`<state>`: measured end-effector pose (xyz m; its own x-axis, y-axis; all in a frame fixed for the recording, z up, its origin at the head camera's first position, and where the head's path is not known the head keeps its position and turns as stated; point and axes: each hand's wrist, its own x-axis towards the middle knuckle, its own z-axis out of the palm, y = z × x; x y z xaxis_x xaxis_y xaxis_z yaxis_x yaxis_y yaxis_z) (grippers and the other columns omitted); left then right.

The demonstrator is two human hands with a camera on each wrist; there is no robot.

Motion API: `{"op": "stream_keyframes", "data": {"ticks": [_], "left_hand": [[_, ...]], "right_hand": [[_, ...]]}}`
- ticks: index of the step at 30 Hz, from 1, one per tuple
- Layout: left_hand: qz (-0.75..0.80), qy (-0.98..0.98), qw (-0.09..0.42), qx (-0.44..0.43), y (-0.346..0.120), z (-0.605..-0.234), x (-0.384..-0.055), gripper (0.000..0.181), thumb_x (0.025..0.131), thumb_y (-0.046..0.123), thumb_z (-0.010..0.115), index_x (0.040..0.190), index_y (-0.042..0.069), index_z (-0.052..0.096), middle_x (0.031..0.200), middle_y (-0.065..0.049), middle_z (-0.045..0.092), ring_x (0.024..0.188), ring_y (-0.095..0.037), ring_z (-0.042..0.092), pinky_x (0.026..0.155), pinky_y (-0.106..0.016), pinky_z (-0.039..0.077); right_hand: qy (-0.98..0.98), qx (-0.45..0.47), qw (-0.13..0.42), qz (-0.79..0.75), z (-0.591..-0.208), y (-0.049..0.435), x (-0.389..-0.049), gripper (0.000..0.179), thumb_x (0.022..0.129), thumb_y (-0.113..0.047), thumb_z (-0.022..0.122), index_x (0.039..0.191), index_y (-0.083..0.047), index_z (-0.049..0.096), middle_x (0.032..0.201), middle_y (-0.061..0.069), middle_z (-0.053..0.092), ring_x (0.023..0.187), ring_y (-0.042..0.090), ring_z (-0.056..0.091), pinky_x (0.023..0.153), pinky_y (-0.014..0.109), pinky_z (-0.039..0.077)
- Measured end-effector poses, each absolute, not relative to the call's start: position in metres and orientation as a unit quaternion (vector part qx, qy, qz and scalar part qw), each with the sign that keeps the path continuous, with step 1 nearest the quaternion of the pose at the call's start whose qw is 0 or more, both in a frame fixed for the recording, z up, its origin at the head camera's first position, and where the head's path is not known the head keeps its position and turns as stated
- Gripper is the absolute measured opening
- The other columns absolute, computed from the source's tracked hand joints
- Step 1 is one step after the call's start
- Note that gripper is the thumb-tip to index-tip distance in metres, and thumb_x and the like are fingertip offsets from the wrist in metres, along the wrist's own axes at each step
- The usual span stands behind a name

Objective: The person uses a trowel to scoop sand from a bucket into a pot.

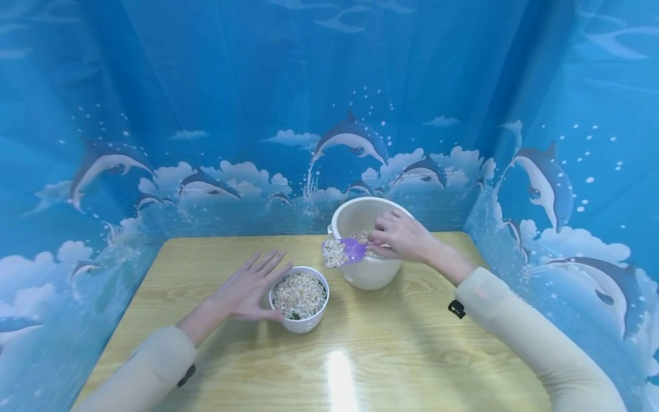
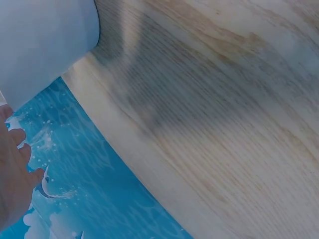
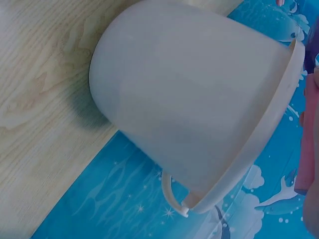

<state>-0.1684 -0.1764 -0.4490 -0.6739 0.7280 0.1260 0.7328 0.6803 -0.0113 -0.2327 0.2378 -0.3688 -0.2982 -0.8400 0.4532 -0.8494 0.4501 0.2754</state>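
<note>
My right hand [image 1: 404,236] grips a small shovel [image 1: 354,250] with a purple blade, and its pink handle [image 3: 308,134] shows at the right wrist view's edge. Pale flaky grains [image 1: 334,253] are heaped on the blade, which sticks out past the left rim of a white bucket [image 1: 372,274]. More grains lie inside the bucket, partly hidden by the hand. To the left, a white bowl [image 1: 304,325] is filled with similar grains, with bits of green at the edge. My left hand [image 1: 252,289] lies spread along the bowl's left side, fingers straight, thumb near the front rim.
The wooden table [image 1: 247,366] carries the bowl in front and left of the bucket. A bucket handle loop [image 3: 174,196] juts from the rim. Blue dolphin-print curtains [image 1: 247,114] stand close behind the table and along both sides.
</note>
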Motion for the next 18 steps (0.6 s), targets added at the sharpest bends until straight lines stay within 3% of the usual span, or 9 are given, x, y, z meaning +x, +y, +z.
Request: {"op": "stream_keyframes", "data": {"ticks": [12, 18], "left_hand": [[-0.010, -0.919, 0.060, -0.389, -0.180, -0.454, -0.167, 0.123, 0.083, 0.099, 0.036, 0.167, 0.010, 0.028, 0.175, -0.022, 0.019, 0.162, -0.043, 0.026, 0.131, -0.064, 0.023], [-0.014, -0.920, 0.056, -0.387, -0.179, -0.456, -0.166, 0.119, 0.084, 0.094, 0.047, 0.167, 0.011, 0.028, 0.175, -0.022, 0.019, 0.162, -0.043, 0.027, 0.131, -0.064, 0.023]], "right_hand": [[-0.778, 0.548, 0.307, 0.006, -0.375, 0.217, -0.228, 0.022, 0.085, -0.038, 0.084, 0.092, -0.018, 0.077, 0.082, -0.002, 0.067, 0.077, 0.015, 0.057, 0.071, 0.031, 0.049], [-0.768, 0.559, 0.314, 0.002, -0.380, 0.207, -0.225, 0.024, 0.084, -0.039, 0.085, 0.094, -0.018, 0.077, 0.083, -0.003, 0.067, 0.077, 0.014, 0.056, 0.070, 0.029, 0.049]]}}
